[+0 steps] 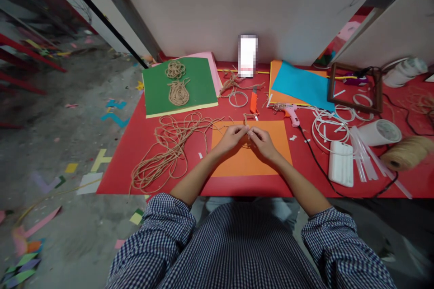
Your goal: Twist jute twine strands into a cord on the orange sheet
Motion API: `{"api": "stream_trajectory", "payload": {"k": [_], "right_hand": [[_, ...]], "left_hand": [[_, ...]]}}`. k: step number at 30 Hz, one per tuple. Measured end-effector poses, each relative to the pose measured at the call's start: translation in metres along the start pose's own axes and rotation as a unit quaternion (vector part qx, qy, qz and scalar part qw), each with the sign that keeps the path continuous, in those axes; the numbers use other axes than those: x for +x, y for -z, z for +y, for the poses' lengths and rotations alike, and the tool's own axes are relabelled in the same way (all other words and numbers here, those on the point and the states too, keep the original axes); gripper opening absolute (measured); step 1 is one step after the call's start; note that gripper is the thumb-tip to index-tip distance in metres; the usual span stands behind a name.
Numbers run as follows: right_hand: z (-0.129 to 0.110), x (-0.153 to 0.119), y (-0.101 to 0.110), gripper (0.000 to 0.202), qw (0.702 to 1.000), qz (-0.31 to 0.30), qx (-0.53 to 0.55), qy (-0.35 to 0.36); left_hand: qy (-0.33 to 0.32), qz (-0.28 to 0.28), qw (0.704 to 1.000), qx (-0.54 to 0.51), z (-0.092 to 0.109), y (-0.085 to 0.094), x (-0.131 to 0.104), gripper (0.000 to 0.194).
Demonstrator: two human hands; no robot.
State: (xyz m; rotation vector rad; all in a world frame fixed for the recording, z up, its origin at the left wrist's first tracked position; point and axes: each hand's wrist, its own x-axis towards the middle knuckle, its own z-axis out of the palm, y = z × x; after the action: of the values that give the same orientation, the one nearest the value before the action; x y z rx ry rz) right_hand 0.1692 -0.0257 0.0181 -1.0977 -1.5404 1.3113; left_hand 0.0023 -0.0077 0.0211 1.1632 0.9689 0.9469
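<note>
Over an orange sheet of paper [251, 162], the fingertips of my left hand [235, 136] and my right hand [261, 140] almost meet. Both are pinched on a thin piece of jute twine [245, 119], which shows just above and below the fingers; its exact shape between them is hidden. A loose heap of jute twine [169, 151] lies to the left, with strands reaching the orange sheet. Beyond my hands is an orange cutter [254, 103]. A pink glue gun [292, 115] rests to the right, its black cord running toward the front edge.
A green sheet [200, 76] at back left bears coiled twine shapes [178, 92]. Behind stand a lit phone [247, 54] and a blue sheet [301, 83]. To the right are a wooden frame [376, 104], a white power strip [341, 165], glue sticks [362, 158] and a twine spool [407, 153].
</note>
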Motion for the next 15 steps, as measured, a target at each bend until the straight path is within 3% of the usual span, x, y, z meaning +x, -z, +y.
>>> {"api": "stream_trajectory", "payload": {"k": [4,8,15], "right_hand": [[-0.007,-0.001,-0.001,0.045,0.994,-0.024,0.097,-0.032],[-0.014,0.000,0.004,0.048,0.993,-0.036,0.107,-0.043],[-0.015,0.003,0.011,0.044,0.998,-0.021,0.063,0.003]], "left_hand": [[0.023,-0.020,0.997,-0.073,0.003,-0.001,-0.003,0.052],[0.058,-0.068,0.986,-0.143,0.004,0.001,-0.007,0.061],[0.053,-0.103,0.987,-0.113,0.012,0.006,-0.009,0.055]]}}
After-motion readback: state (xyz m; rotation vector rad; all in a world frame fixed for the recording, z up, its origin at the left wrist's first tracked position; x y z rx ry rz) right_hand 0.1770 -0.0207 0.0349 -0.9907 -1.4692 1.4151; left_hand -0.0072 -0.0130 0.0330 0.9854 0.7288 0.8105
